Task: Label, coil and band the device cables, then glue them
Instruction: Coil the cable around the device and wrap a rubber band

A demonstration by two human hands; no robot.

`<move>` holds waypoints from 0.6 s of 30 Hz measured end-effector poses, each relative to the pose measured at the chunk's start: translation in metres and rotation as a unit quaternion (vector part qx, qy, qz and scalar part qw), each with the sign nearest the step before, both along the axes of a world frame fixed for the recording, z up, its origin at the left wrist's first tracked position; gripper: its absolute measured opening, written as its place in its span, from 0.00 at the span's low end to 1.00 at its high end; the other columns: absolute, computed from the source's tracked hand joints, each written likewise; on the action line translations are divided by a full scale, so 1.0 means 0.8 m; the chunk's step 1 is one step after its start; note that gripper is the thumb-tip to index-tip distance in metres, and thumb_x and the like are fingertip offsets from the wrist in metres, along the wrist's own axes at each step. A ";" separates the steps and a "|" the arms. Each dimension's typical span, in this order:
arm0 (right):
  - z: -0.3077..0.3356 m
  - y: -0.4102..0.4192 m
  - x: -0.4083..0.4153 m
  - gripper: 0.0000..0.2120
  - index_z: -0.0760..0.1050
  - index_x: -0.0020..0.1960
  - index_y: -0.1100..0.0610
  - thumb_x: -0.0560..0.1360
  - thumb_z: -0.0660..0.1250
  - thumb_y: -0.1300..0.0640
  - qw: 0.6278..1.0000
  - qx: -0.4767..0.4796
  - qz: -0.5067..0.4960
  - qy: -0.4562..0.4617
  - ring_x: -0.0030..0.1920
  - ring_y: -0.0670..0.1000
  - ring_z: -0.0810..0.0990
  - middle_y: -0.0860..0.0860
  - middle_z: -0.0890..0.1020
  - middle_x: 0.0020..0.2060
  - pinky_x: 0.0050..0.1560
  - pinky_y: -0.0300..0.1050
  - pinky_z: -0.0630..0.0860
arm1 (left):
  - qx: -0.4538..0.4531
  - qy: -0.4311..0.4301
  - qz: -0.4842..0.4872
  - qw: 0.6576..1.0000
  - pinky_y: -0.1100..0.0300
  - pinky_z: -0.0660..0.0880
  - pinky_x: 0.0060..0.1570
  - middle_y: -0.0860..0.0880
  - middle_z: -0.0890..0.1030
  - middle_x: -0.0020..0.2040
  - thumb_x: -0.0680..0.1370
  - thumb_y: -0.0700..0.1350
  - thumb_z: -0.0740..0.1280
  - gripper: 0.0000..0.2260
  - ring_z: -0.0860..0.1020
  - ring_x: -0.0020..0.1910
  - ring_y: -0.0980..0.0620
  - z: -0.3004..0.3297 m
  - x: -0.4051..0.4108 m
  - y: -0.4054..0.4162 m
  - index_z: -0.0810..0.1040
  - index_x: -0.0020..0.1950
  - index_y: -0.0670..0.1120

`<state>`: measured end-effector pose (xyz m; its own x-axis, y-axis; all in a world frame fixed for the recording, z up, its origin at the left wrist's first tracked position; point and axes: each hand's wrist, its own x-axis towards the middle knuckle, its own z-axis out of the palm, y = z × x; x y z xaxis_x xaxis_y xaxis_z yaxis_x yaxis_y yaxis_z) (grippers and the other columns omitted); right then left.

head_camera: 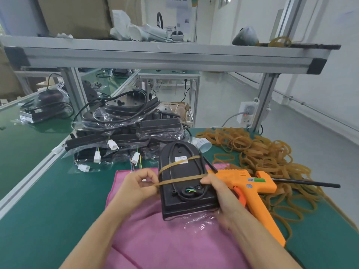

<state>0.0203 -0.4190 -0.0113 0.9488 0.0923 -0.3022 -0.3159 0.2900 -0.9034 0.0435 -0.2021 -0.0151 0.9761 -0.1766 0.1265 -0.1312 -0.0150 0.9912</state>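
Rubber band (180,179) is being stretched across the black device (184,183), which is lying on the pink cloth (155,235) at the middle of the bench (48,191). Left hand (136,188), at nine o'clock of the device, is pinching the band's loose end between thumb and curled fingers and pulling it taut. Right hand (219,193), at three o'clock, is gripping the device's edge, its fingers curling onto the band there. A second turn is already crossing the white label (181,159) higher up, and the cable (191,193) is sitting coiled inside the casing. Risk, I'd judge, is the taut band slipping from that pinch and snapping back, or dragging the coil loose. Orange glue gun (252,191) is lying just beside the right hand; whether it's hot I can't tell, so a brushed wrist is worrying me too.
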 end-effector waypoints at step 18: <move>0.006 -0.007 0.001 0.23 0.77 0.46 0.54 0.52 0.70 0.46 0.999 -0.042 0.010 -0.004 0.43 0.57 0.77 0.58 0.79 0.41 0.47 0.51 0.72 | 0.223 -0.218 0.094 0.945 0.66 0.75 0.40 0.51 0.80 0.38 0.73 0.31 0.71 0.08 0.78 0.38 0.56 0.025 -0.005 -0.007 0.81 0.39 0.43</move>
